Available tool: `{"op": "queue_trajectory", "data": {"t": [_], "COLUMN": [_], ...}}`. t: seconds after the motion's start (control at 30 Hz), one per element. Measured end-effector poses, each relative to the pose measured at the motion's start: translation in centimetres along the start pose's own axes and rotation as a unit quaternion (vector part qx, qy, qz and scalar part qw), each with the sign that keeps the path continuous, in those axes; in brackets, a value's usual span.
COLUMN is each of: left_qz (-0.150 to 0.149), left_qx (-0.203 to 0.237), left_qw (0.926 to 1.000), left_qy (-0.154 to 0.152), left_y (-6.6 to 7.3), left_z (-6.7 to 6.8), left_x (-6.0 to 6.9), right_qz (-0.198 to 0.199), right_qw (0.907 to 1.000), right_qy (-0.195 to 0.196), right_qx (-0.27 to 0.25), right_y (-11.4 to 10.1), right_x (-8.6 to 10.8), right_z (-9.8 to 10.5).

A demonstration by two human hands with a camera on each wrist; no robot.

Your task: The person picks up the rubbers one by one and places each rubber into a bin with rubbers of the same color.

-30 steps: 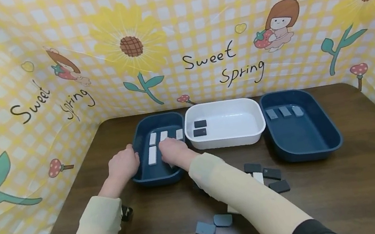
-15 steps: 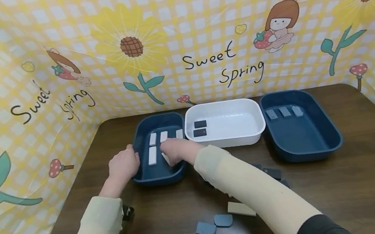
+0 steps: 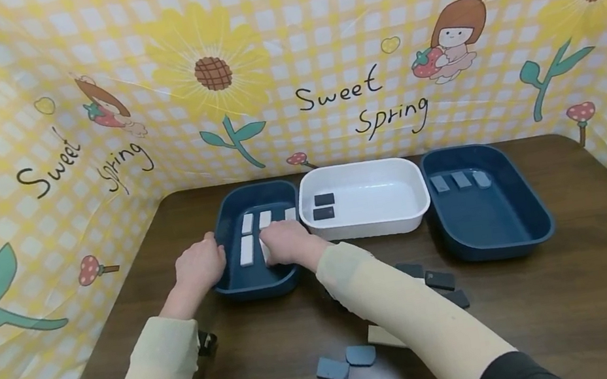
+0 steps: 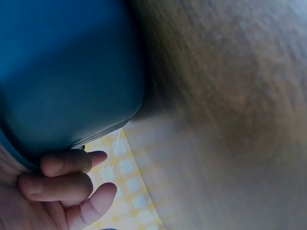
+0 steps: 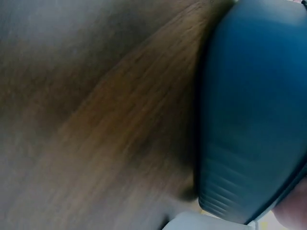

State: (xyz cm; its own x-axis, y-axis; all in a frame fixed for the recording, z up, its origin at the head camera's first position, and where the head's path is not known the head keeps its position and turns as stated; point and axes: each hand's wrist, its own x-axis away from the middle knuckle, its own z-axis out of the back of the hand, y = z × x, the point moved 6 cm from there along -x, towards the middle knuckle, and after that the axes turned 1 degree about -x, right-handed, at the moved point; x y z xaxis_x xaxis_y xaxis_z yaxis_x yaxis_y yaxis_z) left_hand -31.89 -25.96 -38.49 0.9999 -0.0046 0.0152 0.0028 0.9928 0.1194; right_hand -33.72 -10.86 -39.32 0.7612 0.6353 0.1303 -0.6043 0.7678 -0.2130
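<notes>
Evidently, the right hand [image 3: 286, 242] pinches a slim white block [image 3: 265, 250]; the left hand [image 3: 200, 263] grips a navy tray [image 3: 257, 292].

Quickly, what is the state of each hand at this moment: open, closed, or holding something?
Left hand: closed, holding the edge of the left blue tray.
Right hand: at a white tile; grip hidden, cannot be told.

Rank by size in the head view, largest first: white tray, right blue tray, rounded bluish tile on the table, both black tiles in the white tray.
1. Right blue tray
2. White tray
3. Rounded bluish tile
4. Upper black tile and lower black tile: too alike to rank
</notes>
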Motion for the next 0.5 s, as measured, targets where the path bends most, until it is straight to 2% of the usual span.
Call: {"op": "queue_trajectory", "data": {"t": [0.2, 0.5], "left_qz": [0.0, 0.007], "left_qx": [-0.005, -0.002], "left_qw": [1.0, 0.9999], "left_qy": [0.005, -0.007], "left_y": [0.25, 0.17], "left_z": [0.2, -0.01], "left_x": [-0.03, -0.06], "right_qz": [-0.013, -0.019], "right_qw": [0.9998, 0.9991], "right_qy": [0.015, 0.024], "right_qx": [0.003, 0.03], "right_y": [0.34, 0.31], "right_x": [-0.3, -0.56], "right_z": [0.05, -0.17]}}
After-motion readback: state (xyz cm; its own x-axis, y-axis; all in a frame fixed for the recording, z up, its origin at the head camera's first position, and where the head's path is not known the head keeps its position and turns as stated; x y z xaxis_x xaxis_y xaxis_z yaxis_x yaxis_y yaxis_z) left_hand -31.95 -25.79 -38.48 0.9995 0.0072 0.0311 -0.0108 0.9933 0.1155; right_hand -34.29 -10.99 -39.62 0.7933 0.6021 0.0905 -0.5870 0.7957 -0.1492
